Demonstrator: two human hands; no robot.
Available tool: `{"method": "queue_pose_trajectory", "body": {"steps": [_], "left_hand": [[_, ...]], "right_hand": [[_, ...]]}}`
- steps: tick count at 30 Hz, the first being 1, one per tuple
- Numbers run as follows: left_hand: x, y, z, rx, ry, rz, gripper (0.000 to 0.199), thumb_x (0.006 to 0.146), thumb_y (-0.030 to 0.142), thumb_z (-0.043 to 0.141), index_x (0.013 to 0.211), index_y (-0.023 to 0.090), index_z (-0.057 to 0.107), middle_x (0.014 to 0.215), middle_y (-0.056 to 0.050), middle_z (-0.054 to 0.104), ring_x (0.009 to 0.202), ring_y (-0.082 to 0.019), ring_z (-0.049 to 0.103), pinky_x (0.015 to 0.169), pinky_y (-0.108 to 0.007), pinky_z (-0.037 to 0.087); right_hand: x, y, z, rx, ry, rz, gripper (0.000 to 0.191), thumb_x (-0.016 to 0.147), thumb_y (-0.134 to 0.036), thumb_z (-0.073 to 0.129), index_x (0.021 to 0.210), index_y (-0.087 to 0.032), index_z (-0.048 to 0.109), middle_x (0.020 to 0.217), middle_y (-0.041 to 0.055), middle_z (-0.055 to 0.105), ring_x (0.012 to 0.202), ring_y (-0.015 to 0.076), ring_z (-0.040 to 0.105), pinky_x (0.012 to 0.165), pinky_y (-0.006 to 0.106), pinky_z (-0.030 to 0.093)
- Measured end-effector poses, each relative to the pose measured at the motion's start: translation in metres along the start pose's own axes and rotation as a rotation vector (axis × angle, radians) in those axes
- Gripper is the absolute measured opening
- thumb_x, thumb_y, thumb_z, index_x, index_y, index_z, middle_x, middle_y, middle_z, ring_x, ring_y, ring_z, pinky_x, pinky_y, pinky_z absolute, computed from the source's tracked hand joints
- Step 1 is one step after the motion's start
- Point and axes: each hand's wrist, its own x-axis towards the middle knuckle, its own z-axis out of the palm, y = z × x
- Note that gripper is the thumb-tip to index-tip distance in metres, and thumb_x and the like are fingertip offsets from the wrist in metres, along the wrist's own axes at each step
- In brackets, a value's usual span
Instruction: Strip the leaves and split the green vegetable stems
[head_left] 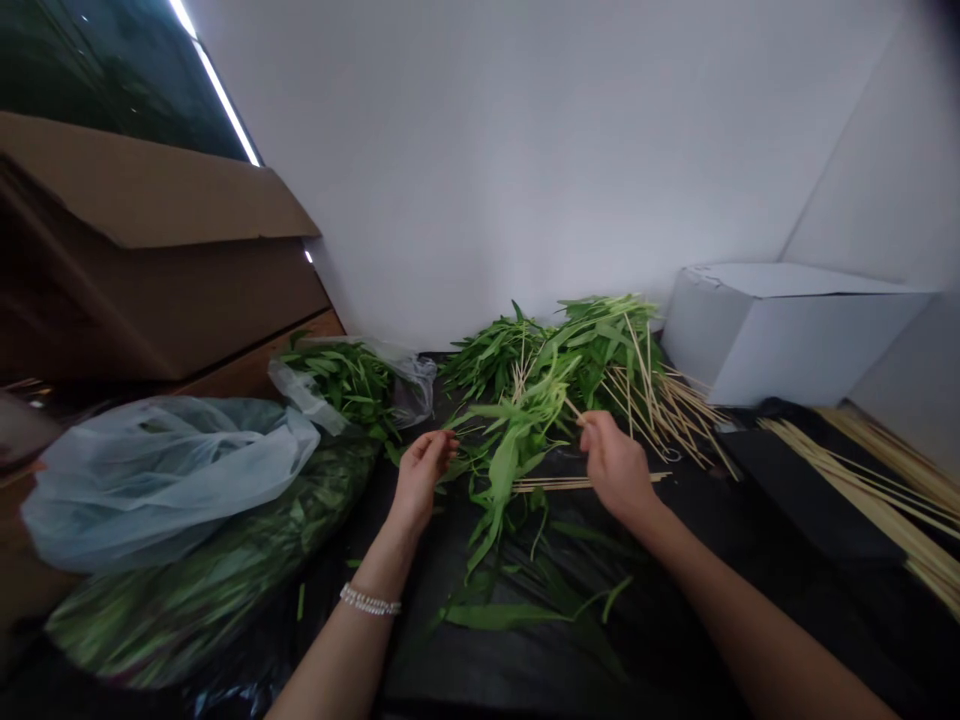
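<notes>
Through the head camera, the only view, I look down on two bare hands working over a dark, plastic-like work surface (427, 670). The right hand (616, 465) is closed, pinching a thin, pale wooden stick (573, 408) whose tip points into a loose bunch of long, bright green leaves (514, 450) between the hands. The left hand (420, 475) is half curled beside the bunch, thumb near fingertips; I cannot tell whether it grips a fine stem. Behind them rises a larger green leafy heap (607, 325), with a fan of pale sticks (660, 415) at its right. A flat row of pale sticks (551, 485) lies under the bunch; a single long green leaf (502, 615) lies nearer. Far left sits a cloudy, clear plastic bag (165, 480); at right, a white cardboard box (795, 345). I judge the step in hand to be joining leaves with the stick; the next move calls for a steady right pinch and the left fingers guiding stems without tearing them.
</notes>
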Motion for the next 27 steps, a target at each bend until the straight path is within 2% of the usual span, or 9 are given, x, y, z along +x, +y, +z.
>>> {"method": "queue_pose_trajectory", "body": {"steps": [4,8,10,12,14,17,22,24,27], "left_hand": [[0.003,-0.013,-0.002,0.389,-0.096,0.183,0.026,0.075,0.036,0.065,0.092,0.016,0.068,0.084,-0.006,0.071,0.072,-0.017,0.063,0.069,-0.028,0.048],[-0.001,-0.021,-0.004,0.989,-0.147,0.383,0.019,0.074,0.019,0.065,0.091,0.021,0.072,0.090,-0.006,0.072,0.087,-0.023,0.062,0.083,-0.036,0.046],[-0.004,-0.021,-0.005,1.152,-0.149,0.408,0.019,0.075,0.016,0.064,0.091,0.023,0.073,0.092,-0.007,0.071,0.091,-0.025,0.061,0.084,-0.037,0.046],[-0.005,-0.019,-0.007,1.193,-0.134,0.410,0.018,0.078,0.017,0.061,0.088,0.024,0.074,0.090,-0.006,0.071,0.092,-0.026,0.060,0.083,-0.036,0.046],[-0.004,-0.016,-0.007,1.125,-0.095,0.413,0.016,0.079,0.018,0.061,0.085,0.024,0.075,0.089,-0.006,0.072,0.092,-0.025,0.061,0.083,-0.036,0.046],[0.000,-0.010,-0.006,0.785,-0.046,0.355,0.013,0.077,0.024,0.064,0.084,0.020,0.075,0.091,-0.007,0.074,0.090,-0.024,0.064,0.086,-0.036,0.047],[0.002,-0.005,0.001,0.052,-0.110,-0.021,0.038,0.064,0.038,0.078,0.093,0.014,0.072,0.085,-0.009,0.075,0.072,-0.018,0.068,0.068,-0.029,0.053],[0.000,-0.004,0.003,-0.096,-0.130,-0.127,0.043,0.057,0.036,0.084,0.092,0.013,0.072,0.083,-0.008,0.075,0.069,-0.015,0.068,0.064,-0.025,0.053],[-0.002,-0.002,0.005,-0.157,-0.131,-0.176,0.044,0.052,0.031,0.087,0.090,0.014,0.072,0.084,-0.008,0.076,0.068,-0.014,0.068,0.063,-0.022,0.052]], "right_hand": [[0.006,0.004,-0.005,0.065,0.137,0.070,0.025,0.098,-0.031,0.031,0.101,-0.019,0.053,0.067,-0.0014,0.060,0.061,0.0152,0.059,0.063,0.025,0.039],[0.005,0.004,-0.002,0.091,0.126,0.069,0.024,0.097,-0.031,0.032,0.100,-0.020,0.053,0.066,-0.0018,0.060,0.059,0.0150,0.058,0.063,0.025,0.039],[0.004,0.004,-0.001,0.120,0.107,0.061,0.023,0.097,-0.031,0.032,0.100,-0.021,0.053,0.066,-0.0021,0.060,0.059,0.0146,0.058,0.064,0.025,0.040],[0.003,0.002,0.000,0.153,0.081,0.053,0.023,0.097,-0.031,0.032,0.100,-0.021,0.052,0.066,-0.0024,0.059,0.059,0.0141,0.058,0.064,0.025,0.040],[0.002,0.000,0.000,0.185,0.040,0.044,0.023,0.098,-0.032,0.031,0.099,-0.021,0.052,0.066,-0.0025,0.058,0.058,0.0138,0.057,0.064,0.024,0.040],[-0.001,-0.006,0.001,0.211,-0.073,0.004,0.023,0.098,-0.031,0.029,0.098,-0.022,0.050,0.067,-0.0023,0.058,0.060,0.0138,0.056,0.065,0.024,0.040],[-0.010,-0.018,0.007,0.060,-0.415,-0.147,0.022,0.098,-0.027,0.030,0.096,-0.022,0.051,0.078,0.0008,0.063,0.071,0.0160,0.060,0.066,0.025,0.037],[-0.014,-0.022,0.011,-0.028,-0.513,-0.188,0.022,0.098,-0.025,0.030,0.096,-0.022,0.052,0.084,0.0022,0.065,0.076,0.0169,0.061,0.067,0.025,0.035],[-0.018,-0.023,0.017,-0.101,-0.572,-0.184,0.022,0.098,-0.023,0.031,0.097,-0.022,0.053,0.086,0.0022,0.066,0.077,0.0166,0.061,0.067,0.025,0.034]]}}
